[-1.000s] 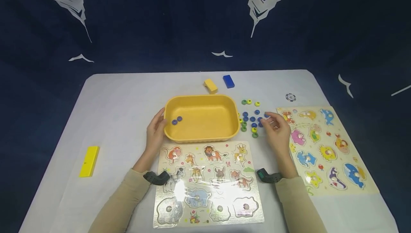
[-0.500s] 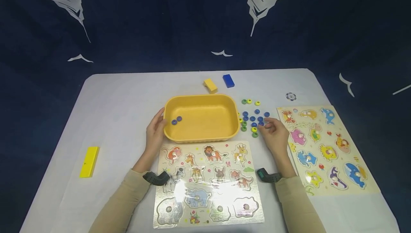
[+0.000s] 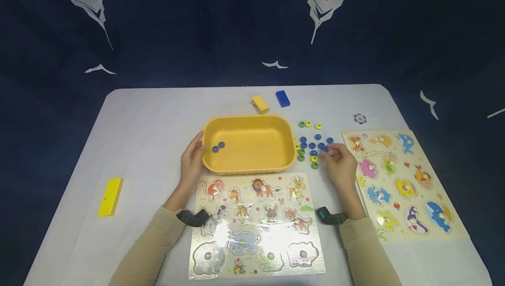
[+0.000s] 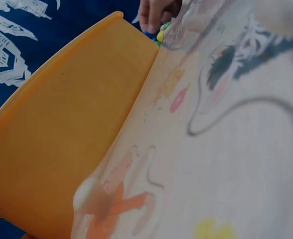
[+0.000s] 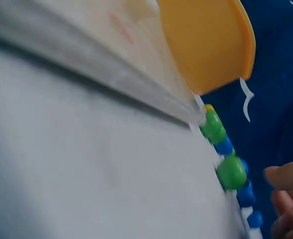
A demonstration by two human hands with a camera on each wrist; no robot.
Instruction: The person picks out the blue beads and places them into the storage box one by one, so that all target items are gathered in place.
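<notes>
A yellow plastic tray (image 3: 249,122) stands at mid-table with two blue beads (image 3: 218,146) inside, near its left end. My left hand (image 3: 192,161) holds the tray's left end, thumb at the rim; in the left wrist view the tray's wall (image 4: 72,119) hides most of its fingers. To the right of the tray lie several loose blue, green and yellow beads (image 3: 312,146). Over their right side, my right hand (image 3: 341,165) pinches a blue bead (image 3: 325,149) at its fingertips. In the right wrist view its fingers (image 5: 288,175) appear beside the row of beads.
An animal peg puzzle (image 3: 252,207) lies in front of the tray, a sea-creature puzzle (image 3: 402,181) to the right. Behind the tray are a yellow block (image 3: 260,104) and a blue block (image 3: 282,98). A long yellow block (image 3: 110,197) lies far left, a chip-like disc (image 3: 360,118) back right.
My right hand has moved from the right edge of the beads in among them, and a blue bead has shifted slightly with its fingertips. The left hand stays on the tray.
</notes>
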